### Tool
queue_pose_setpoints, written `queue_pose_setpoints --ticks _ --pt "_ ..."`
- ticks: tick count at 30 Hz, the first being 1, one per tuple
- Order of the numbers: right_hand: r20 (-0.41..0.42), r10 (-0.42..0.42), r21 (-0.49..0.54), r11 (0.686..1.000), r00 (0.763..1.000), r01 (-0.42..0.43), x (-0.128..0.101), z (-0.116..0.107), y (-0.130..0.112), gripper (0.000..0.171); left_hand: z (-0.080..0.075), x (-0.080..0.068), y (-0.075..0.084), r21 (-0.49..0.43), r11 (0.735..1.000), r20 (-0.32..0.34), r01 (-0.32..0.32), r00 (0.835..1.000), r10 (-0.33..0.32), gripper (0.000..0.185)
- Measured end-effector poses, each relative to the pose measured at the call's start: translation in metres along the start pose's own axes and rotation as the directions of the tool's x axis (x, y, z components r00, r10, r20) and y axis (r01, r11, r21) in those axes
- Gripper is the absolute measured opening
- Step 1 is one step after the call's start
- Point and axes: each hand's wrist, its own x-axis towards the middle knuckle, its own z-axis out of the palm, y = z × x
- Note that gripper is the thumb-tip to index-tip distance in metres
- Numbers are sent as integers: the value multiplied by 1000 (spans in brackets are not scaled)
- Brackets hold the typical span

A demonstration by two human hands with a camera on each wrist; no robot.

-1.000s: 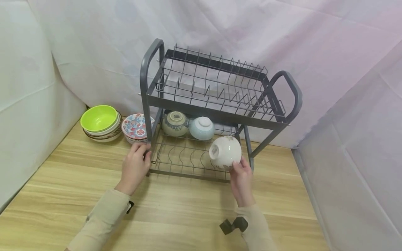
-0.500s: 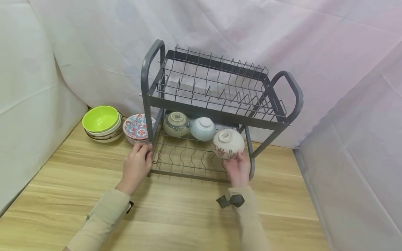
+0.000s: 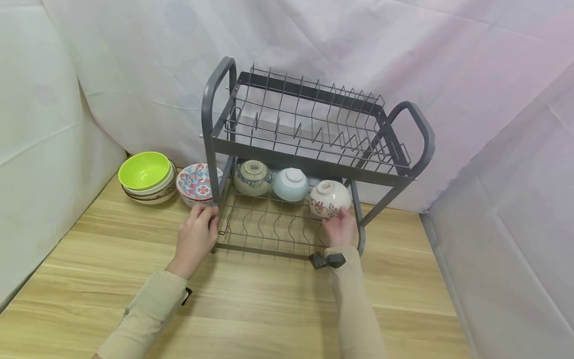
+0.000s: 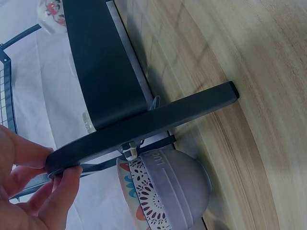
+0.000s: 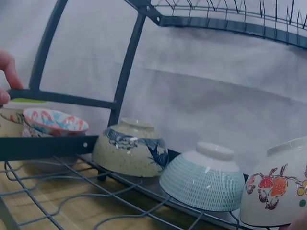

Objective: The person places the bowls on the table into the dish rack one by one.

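Note:
My left hand grips the left front leg of the dark grey dish rack. In the left wrist view its thumb and fingers pinch the rack's leg. My right hand holds the front rim of a white bowl with red flowers, upside down at the right end of the lower shelf. Beside it stand a pale blue bowl and a speckled bowl with blue drawings, both also bottom up. In the right wrist view the flowered bowl is cut off by the frame edge.
Left of the rack, a stack topped by a lime green bowl stands on the wooden table. Closer to the rack are stacked bowls with a red and blue pattern. White cloth hangs behind.
My right hand has moved the flowered bowl back into the lower shelf and tipped it from sideways to upside down, beside the pale blue bowl. The left hand has stayed on the rack.

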Motion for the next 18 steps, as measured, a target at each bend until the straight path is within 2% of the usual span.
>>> queue_pose_setpoints --ticks 10,18 --pt "-55 -37 -58 998 998 34 26 1 -1 49 2 0 -1 4 1000 -6 -16 1000 16 15" --pt "-62 1 14 1000 998 0 41 3 -2 47 1 1 -1 -3 1000 -7 -20 1000 19 15"
